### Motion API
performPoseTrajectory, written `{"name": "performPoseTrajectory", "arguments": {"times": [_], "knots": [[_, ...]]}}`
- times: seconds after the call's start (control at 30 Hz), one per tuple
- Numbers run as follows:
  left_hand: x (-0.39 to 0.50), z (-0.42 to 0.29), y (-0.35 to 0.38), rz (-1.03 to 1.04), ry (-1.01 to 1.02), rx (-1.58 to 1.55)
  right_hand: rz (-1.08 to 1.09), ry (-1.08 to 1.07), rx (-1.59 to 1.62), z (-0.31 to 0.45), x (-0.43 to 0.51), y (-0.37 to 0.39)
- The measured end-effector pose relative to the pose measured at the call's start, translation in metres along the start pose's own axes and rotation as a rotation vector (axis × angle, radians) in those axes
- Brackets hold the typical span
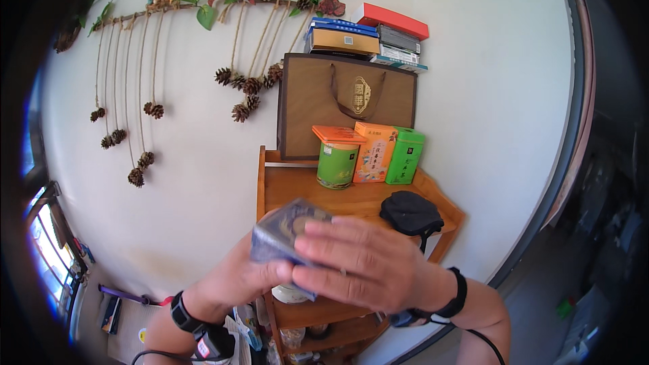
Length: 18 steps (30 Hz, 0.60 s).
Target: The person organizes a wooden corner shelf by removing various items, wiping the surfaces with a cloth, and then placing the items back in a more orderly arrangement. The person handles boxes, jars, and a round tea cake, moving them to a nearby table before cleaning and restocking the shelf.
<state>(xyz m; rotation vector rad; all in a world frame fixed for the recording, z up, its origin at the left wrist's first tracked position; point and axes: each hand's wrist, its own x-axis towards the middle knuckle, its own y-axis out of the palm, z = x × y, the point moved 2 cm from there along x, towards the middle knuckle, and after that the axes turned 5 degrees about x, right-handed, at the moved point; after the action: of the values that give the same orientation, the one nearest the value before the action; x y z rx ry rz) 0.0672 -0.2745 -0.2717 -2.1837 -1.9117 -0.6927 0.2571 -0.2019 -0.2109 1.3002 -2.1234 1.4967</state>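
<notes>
Before the wooden shelf unit, both hands are on a small dark box (289, 225) with a gold pattern and a shiny wrapping. My left hand (263, 271) grips it from the left and below, thumb on its near side. Over its top and right side lies my right hand (360, 263), fingers together and slightly blurred; these fingers hide part of the box. Behind the hands, on the top shelf (289, 187), stand a green round tin with an orange lid (337, 162), an orange carton (374, 154) and a green tin (405, 157). A black cloth item (411, 213) lies nearer.
A large brown paper bag (309, 96) stands at the back, with stacked boxes (345, 40) above it. Pinecones on cords (252, 86) hang from a branch on the left wall. Lower shelves (334, 334) hold jars. A window is at left, a doorway at right.
</notes>
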Motion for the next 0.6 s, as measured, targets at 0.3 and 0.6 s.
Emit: {"name": "performPoseTrajectory", "arguments": {"times": [0.3, 0.6], "knots": [[-0.010, -0.024, -0.043, -0.091, 0.346, 0.040, 0.107, 0.454, -0.272, -0.161, 0.035, 0.005], [-0.098, 0.037, -0.121, -0.386, 0.310, -0.053, 0.321, 0.705, -0.181, -0.235, 0.002, 0.049]]}}
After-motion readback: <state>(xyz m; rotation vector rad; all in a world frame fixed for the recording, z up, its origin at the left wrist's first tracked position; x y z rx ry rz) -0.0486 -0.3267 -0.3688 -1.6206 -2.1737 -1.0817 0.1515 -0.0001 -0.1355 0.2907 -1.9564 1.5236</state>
